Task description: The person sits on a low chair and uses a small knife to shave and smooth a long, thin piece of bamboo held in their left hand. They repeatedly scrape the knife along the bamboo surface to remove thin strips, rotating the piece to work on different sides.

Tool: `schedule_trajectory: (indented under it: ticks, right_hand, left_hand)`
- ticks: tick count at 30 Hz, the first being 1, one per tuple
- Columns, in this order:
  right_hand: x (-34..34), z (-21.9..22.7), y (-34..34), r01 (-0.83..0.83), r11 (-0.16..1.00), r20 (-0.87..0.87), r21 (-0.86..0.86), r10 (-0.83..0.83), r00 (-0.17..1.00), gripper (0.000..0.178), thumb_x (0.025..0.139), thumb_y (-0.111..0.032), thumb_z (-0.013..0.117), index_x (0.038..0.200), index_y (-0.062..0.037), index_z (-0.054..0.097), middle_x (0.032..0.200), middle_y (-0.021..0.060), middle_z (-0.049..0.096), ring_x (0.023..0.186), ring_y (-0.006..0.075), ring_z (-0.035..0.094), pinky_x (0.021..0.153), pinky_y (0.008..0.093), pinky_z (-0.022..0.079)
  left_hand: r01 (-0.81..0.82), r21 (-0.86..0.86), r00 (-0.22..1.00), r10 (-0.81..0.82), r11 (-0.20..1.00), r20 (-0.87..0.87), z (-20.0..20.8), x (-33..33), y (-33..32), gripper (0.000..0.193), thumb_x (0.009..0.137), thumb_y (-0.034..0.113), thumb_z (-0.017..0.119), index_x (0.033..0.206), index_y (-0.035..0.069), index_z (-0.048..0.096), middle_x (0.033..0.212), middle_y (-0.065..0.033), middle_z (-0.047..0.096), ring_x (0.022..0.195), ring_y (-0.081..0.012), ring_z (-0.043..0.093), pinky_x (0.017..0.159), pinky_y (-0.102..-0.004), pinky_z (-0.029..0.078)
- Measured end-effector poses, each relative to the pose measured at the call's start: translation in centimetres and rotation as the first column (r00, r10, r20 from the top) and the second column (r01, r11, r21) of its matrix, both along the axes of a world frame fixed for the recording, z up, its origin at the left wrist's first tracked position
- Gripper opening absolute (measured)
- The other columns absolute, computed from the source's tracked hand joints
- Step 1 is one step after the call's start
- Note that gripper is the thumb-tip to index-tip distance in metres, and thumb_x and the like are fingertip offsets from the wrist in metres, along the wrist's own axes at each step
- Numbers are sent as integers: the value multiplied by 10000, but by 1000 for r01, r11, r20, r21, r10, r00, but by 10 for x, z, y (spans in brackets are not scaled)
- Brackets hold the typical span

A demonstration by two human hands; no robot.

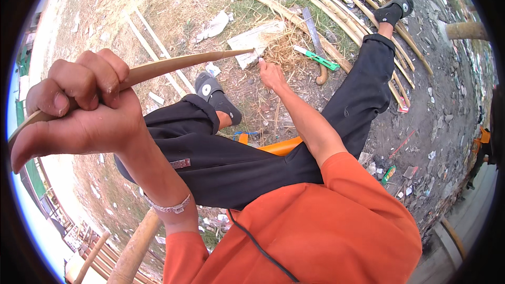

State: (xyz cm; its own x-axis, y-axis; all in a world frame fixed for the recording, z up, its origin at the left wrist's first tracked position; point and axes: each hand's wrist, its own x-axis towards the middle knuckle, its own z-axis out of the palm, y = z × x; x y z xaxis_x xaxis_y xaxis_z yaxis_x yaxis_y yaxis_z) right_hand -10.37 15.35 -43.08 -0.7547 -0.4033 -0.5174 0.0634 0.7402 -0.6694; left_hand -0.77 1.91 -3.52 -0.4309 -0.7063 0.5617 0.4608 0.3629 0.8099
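Bamboo strip [184, 63] slanting up, tip at the pale slab's [263, 31] lower edge | left hand [89, 92] curled firmly round its near end | right hand [273, 77] right by the tip, grip unclear | green cutter [323, 61], saw blade [312, 29] off the slab's right edge

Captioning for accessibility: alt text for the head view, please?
The left hand grips a long tan strip; the right hand is beside its tip, near a pale slab. A green cutter lies to the right; the ground is littered.
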Motion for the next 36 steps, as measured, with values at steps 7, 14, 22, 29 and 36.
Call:
schedule_trajectory:
  ticks: [7, 14, 22, 29, 36]
  right_hand:
    - [4, -10, 4, -36, 995, -50, 92, 41, 998, 647, 934, -499, 283, 988, 36, 643, 991, 325, 598, 990, 470, 560, 909, 495, 415]
    - [-3, 0, 13, -107, 992, 84, 71, 101, 991, 647, 933, -502, 284, 1000, 29, 647, 1015, 325, 597, 1002, 464, 563, 906, 493, 423]
    - [-22, 65, 9, -109, 992, -38, 65, 112, 993, 654, 937, -499, 287, 836, 46, 634, 833, 301, 614, 827, 395, 621, 780, 488, 450]
    - [12, 109, 23, -167, 977, -21, -133, 165, 986, 639, 952, -452, 297, 693, 54, 589, 669, 312, 567, 723, 452, 594, 682, 489, 442]
    - [24, 74, 15, -92, 985, -78, -148, 81, 994, 626, 940, -481, 308, 772, 49, 596, 704, 316, 558, 705, 440, 542, 707, 499, 423]
  left_hand:
    - [75, 4, 997, -75, 997, -15, 1, 2, -7, 629, 789, 774, 370, 616, 183, 241, 481, 31, 215, 371, -93, 215, 380, -247, 184]
    - [218, -46, 974, -220, 975, -51, -6, 7, -21, 641, 749, 806, 280, 636, 176, 263, 493, 27, 253, 370, -96, 262, 376, -243, 231]
    - [385, -81, 918, -390, 920, -67, -9, 21, -32, 656, 726, 826, 249, 684, 174, 312, 524, 20, 280, 388, -103, 306, 389, -244, 275]
    - [686, -145, 713, -698, 713, -61, -8, 10, -31, 622, 762, 791, 293, 720, 171, 321, 543, 13, 290, 405, -129, 320, 402, -276, 310]
    - [669, -131, 724, -681, 732, -107, -11, 11, -32, 627, 760, 791, 287, 734, 167, 341, 544, 11, 291, 402, -124, 312, 392, -270, 309]
